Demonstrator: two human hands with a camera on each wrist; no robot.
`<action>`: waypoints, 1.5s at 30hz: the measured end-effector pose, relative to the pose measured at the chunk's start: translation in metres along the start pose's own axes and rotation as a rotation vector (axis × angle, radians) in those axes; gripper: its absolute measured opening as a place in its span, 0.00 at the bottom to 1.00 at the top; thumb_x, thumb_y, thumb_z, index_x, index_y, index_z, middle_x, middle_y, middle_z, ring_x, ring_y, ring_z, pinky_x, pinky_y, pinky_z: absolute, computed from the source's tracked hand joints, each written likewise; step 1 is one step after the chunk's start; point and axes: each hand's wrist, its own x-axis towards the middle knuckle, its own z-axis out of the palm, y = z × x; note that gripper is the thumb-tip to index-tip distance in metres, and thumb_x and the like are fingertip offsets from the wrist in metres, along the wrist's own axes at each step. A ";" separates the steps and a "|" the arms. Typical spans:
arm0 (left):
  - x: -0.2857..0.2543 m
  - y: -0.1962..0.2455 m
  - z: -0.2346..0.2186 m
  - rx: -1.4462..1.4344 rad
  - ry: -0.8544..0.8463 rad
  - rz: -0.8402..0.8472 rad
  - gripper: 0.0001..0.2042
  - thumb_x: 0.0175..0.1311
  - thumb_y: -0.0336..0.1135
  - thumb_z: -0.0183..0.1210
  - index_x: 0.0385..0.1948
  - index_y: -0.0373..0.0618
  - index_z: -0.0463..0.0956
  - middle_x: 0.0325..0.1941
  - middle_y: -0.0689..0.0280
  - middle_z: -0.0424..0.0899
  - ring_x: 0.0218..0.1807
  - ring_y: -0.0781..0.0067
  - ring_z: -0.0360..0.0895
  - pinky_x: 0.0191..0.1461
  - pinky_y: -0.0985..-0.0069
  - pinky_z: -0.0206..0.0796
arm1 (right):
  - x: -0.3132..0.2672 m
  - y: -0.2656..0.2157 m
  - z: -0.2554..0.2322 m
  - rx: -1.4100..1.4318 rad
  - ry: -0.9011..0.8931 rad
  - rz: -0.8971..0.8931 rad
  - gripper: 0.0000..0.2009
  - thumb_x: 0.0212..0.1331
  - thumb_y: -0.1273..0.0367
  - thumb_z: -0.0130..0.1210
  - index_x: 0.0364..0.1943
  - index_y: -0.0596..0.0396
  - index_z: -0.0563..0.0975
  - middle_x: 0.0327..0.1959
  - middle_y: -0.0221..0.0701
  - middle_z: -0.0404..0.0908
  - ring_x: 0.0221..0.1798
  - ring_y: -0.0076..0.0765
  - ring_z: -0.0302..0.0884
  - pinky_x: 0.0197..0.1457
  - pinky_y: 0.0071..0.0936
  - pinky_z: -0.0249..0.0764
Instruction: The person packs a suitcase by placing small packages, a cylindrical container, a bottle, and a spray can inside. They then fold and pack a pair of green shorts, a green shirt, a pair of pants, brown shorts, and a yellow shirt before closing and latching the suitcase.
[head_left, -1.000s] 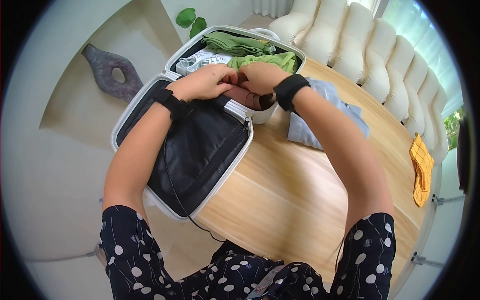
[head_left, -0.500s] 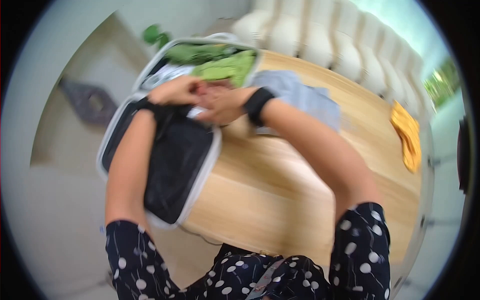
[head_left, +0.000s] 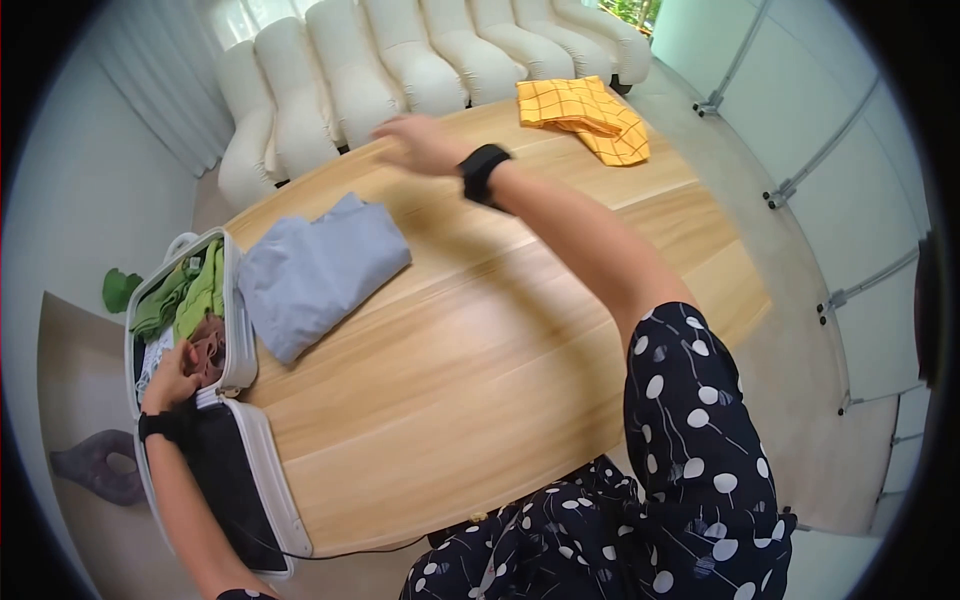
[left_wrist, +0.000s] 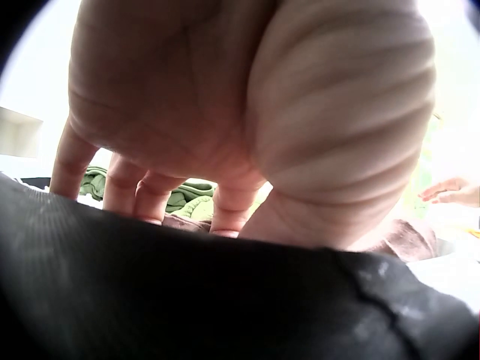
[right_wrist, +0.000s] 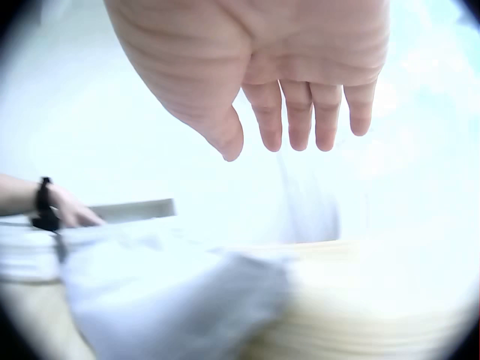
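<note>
In the head view my left hand (head_left: 172,380) is at the near end of the open suitcase's (head_left: 240,345) packed half, its fingers touching a brown rolled garment (head_left: 208,348). The left wrist view shows those fingers spread and pointing down, their tips hidden behind the black wristband (left_wrist: 180,292). Green clothes (head_left: 205,285) and a white patterned item (head_left: 152,358) lie packed beside the brown one. My right hand (head_left: 425,145), blurred, is over the far part of the table, fingers extended and holding nothing. Nearest to it are a folded grey-blue garment (head_left: 325,265) and a folded yellow checked cloth (head_left: 590,115).
The suitcase's other half, with a black lining (head_left: 225,480), lies open towards me. A black cable (head_left: 350,556) runs from it along the front edge of the wooden table (head_left: 450,400). Behind the table stands a cream sofa (head_left: 350,70); white panels on wheeled feet stand at right.
My right hand has left the brown garment and swung far right across the table. My left hand stays at the suitcase. The head view has turned right.
</note>
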 end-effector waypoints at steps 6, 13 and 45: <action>0.000 -0.005 0.009 0.024 0.067 -0.056 0.18 0.40 0.25 0.61 0.35 0.47 0.66 0.36 0.55 0.69 0.37 0.57 0.70 0.43 0.67 0.65 | -0.106 0.150 -0.105 -0.573 -0.039 0.790 0.25 0.54 0.61 0.57 0.58 0.44 0.69 0.62 0.39 0.67 0.64 0.46 0.65 0.64 0.44 0.65; 0.003 -0.027 0.029 0.054 0.276 0.041 0.16 0.44 0.20 0.56 0.36 0.44 0.66 0.35 0.54 0.68 0.39 0.50 0.67 0.45 0.63 0.63 | -0.137 0.140 -0.116 -0.600 -0.238 0.802 0.28 0.53 0.50 0.56 0.58 0.43 0.69 0.57 0.37 0.71 0.60 0.43 0.70 0.60 0.40 0.68; -0.056 0.351 0.148 0.023 0.370 0.839 0.30 0.52 0.19 0.50 0.63 0.33 0.57 0.60 0.42 0.67 0.60 0.39 0.65 0.64 0.59 0.60 | -0.253 -0.036 -0.132 0.133 -0.350 0.734 0.26 0.52 0.55 0.65 0.47 0.60 0.74 0.33 0.33 0.79 0.37 0.28 0.75 0.41 0.23 0.71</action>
